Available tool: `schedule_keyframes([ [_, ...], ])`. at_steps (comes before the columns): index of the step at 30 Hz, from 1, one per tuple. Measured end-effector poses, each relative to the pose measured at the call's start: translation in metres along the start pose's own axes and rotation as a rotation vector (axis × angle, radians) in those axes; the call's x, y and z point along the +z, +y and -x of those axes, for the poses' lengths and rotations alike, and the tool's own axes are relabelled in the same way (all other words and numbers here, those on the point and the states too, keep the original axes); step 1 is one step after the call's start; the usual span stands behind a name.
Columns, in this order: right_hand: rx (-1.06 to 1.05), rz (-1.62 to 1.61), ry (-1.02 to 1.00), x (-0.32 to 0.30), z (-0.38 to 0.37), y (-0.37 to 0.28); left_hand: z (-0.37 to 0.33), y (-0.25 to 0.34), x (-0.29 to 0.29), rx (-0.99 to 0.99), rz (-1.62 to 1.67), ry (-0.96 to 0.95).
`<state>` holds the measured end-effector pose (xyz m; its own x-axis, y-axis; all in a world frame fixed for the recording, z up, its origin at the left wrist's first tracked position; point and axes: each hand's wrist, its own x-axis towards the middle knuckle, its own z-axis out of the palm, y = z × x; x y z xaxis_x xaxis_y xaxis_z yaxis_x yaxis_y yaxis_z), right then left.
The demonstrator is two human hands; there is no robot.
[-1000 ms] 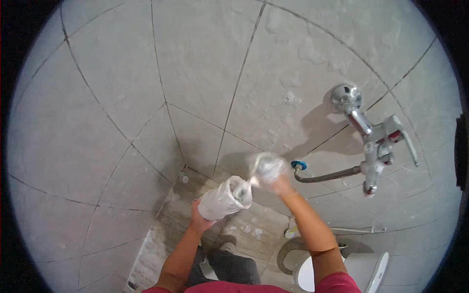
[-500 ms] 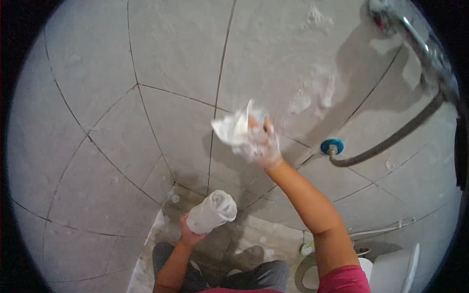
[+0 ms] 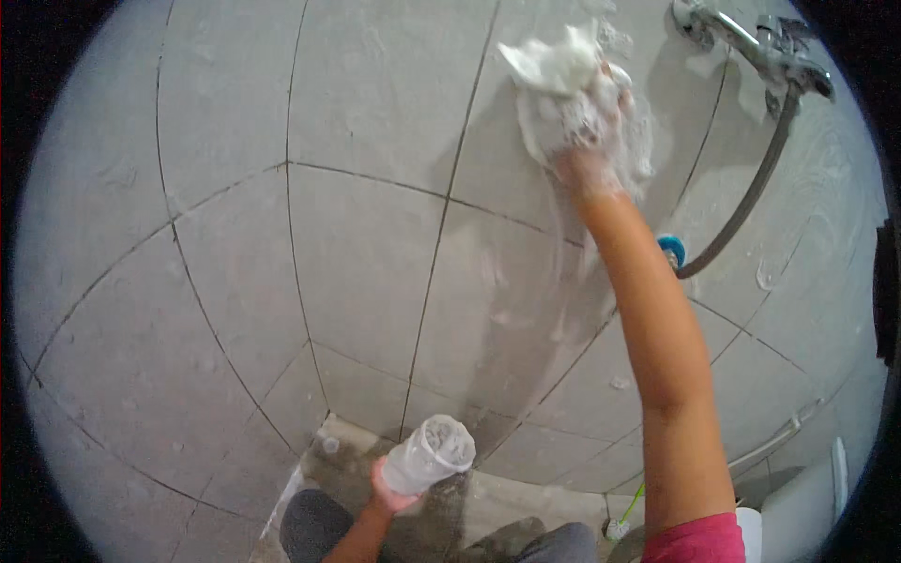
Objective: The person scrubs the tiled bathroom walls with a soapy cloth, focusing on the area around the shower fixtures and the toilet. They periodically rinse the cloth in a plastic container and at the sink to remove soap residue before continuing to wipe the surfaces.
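Note:
My right hand is stretched up to the tiled wall and pressed against it, thick with suds. Its fingers are closed on a white, foam-soaked cloth, whose corners stick out past the fingertips. White lather surrounds the hand and runs down the tiles below. Lower down, my left hand grips a whitish cylindrical container from its side. The container is tilted, its open mouth facing up and to the right, with suds inside. Part of the left hand's fingers is hidden behind it.
A chrome tap juts from the wall at upper right, with a grey hose hanging down to a blue-ringed wall fitting. At lower right are a white toilet and a green-handled brush. Foam patches mark the wall.
My right hand has moved up and to the right with the cloth, onto the wall near the tap. The left hand and container sit slightly lower in view, and the view has shifted.

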<state>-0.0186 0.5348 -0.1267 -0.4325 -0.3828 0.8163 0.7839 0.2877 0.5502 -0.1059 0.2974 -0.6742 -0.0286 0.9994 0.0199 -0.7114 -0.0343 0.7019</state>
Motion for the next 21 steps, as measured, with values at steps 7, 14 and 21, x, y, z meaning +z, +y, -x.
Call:
schedule_keyframes([
  [7,-0.354,-0.090,-0.119,-0.005,0.031,-0.066,0.014,0.041,0.054,0.103,-0.009,-0.012],
  [14,-0.749,-0.261,-0.517,-0.036,0.052,-0.025,-0.010,0.010,0.022,-0.392,0.568,-0.077],
  [21,-0.137,0.239,-0.207,0.018,-0.090,-0.023,0.000,0.006,0.024,-0.394,0.547,0.018],
])
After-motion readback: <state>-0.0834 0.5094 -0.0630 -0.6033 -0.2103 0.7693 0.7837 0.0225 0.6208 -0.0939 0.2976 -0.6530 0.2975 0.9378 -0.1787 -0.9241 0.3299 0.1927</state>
